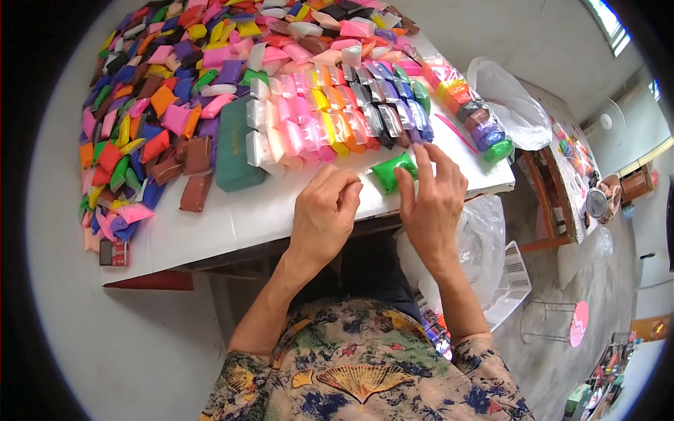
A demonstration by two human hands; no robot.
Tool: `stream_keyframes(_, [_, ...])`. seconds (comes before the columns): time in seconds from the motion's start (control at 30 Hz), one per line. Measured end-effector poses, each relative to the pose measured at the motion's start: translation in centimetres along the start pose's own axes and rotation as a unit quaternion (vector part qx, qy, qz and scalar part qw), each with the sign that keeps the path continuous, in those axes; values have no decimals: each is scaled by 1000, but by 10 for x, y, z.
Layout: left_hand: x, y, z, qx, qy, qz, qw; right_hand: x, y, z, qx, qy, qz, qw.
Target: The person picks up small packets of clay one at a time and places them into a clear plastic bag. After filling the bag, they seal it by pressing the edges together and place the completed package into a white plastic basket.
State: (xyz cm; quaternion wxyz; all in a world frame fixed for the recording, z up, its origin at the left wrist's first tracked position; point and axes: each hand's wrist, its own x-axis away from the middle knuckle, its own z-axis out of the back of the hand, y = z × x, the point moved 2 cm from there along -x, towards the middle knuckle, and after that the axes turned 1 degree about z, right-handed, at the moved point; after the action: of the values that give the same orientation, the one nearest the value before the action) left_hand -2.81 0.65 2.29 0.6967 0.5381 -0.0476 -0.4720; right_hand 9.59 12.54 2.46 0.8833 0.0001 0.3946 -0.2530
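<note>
My left hand (326, 205) is at the table's front edge, its fingers curled in below the pink packets; anything inside them is hidden. Thumb and fingers apart, my right hand (433, 196) reaches over the table edge. Its thumb is at a green packet (390, 172) lying flat, and its fingertips are by the purple packet (421, 126) at the right end of the rows. Clear-wrapped packets of soft coloured material (302, 130) stand in several neat rows, from white through pink, yellow, orange, red and black to purple. A dark green box (237, 147) borders the rows on the left.
A big heap of mixed coloured packets (168, 91) covers the table's left and back. Another packet row (474, 112) runs along the right edge, near a clear plastic bag (509, 105). Below right are a white basket (509, 288) and a stool (577, 324).
</note>
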Motion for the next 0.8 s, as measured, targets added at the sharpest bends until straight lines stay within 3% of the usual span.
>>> stream_keyframes(0.17, [0, -3, 1, 29, 5, -2, 1000, 16, -19, -18, -16, -81, 67, 994])
stream_keyframes(0.27, [1, 0, 3, 33, -7, 2, 999, 19, -13, -24, -13, -72, 98, 993])
stream_keyframes(0.37, [1, -4, 0, 0, 1, -34, 999, 21, -8, -23, -37, -72, 106, 991])
stream_keyframes(0.47, [-3, 3, -8, -115, 4, -74, 991, 18, -8, -20, -55, -72, 105, 990])
stream_keyframes(0.57, [-14, 2, -15, -159, -38, -69, 984, 14, 3, -19, -111, -86, 119, 983])
stream_keyframes(0.7, [-18, -4, -22, -176, -55, -112, 976, 16, 8, -2, -247, -37, 39, 967])
stream_keyframes(0.8, [-12, -2, -23, -175, -52, -132, 974, 30, 13, 7, -184, 5, -18, 983])
